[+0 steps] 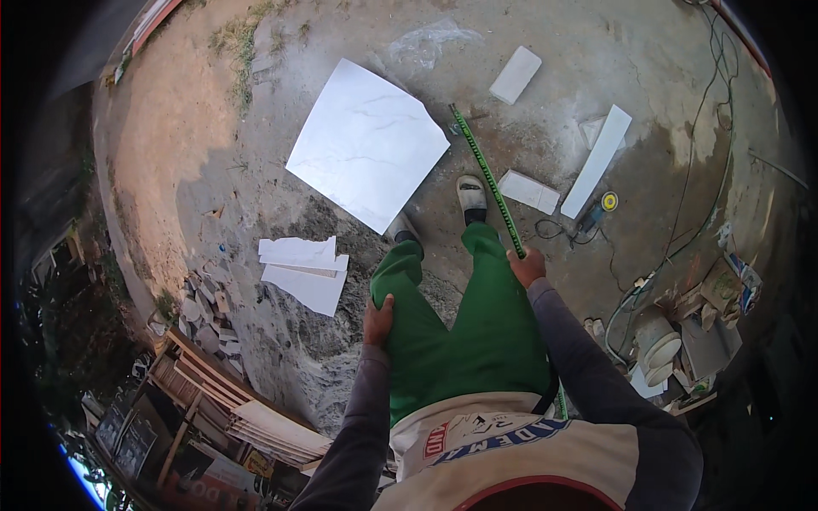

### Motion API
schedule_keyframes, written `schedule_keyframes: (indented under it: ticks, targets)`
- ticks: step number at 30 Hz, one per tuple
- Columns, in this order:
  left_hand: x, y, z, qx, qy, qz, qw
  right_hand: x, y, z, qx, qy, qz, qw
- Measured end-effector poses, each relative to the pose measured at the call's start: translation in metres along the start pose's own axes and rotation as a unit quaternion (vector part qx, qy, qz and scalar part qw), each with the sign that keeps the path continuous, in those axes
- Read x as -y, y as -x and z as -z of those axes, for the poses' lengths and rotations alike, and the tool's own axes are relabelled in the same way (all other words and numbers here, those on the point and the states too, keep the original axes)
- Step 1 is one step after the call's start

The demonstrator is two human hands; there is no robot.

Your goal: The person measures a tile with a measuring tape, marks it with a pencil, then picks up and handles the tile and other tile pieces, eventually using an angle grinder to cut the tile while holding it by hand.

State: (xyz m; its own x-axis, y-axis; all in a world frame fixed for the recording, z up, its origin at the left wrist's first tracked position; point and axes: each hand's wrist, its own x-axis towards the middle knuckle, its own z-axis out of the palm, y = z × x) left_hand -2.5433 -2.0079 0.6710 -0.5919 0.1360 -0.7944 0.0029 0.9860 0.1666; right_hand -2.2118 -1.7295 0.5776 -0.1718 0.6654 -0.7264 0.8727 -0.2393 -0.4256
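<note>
My right hand [528, 266] is closed around a green measuring tape [484, 163] with dark markings. From that hand the tape runs out past my right foot, its far end beside a large white tile [369, 140]. Another stretch of green tape [562, 402] shows near my waist. Against my left trouser leg [402, 291] lies my left hand [377, 320], its thumb showing and its other fingers mostly hidden. The tile, faintly veined with an uneven right corner, lies flat in front of my feet.
Broken white tile pieces [311, 277] lie to the left. A long white strip [596, 162], a pale block [515, 75] and an angle grinder [596, 213] with a yellow disc are on the right. Cables [711, 204] trail farther right. Rubble [204, 311] and wooden slats [217, 375] are lower left.
</note>
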Motion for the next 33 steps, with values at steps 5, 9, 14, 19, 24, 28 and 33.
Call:
schedule_keyframes:
  ticks: [5,9,14,19,24,28,33]
  targets:
    - [-0.031,0.015,0.036,-0.015,-0.012,0.007,1.000,-0.030,0.023,0.035,-0.074,0.034,-0.017,0.997]
    - [-0.017,0.018,0.025,0.009,-0.076,-0.031,0.997,-0.033,0.049,0.066,-0.067,-0.024,-0.046,0.996]
    - [-0.006,0.009,0.020,0.151,-0.104,-0.096,0.978,-0.018,0.069,0.073,-0.118,-0.101,0.024,0.988]
    - [-0.029,0.011,0.038,0.271,-0.225,-0.228,0.907,-0.024,0.138,0.059,-0.193,-0.186,-0.056,0.962]
    - [-0.020,0.039,0.049,0.319,-0.176,-0.163,0.917,-0.079,0.225,-0.004,-0.239,-0.192,-0.169,0.937]
    - [0.007,0.038,0.086,0.360,-0.195,-0.249,0.878,-0.108,0.305,-0.050,-0.320,-0.212,-0.227,0.895]
    - [0.048,-0.055,0.145,0.261,-0.294,-0.315,0.864,-0.105,0.353,-0.065,-0.374,-0.272,-0.294,0.836]
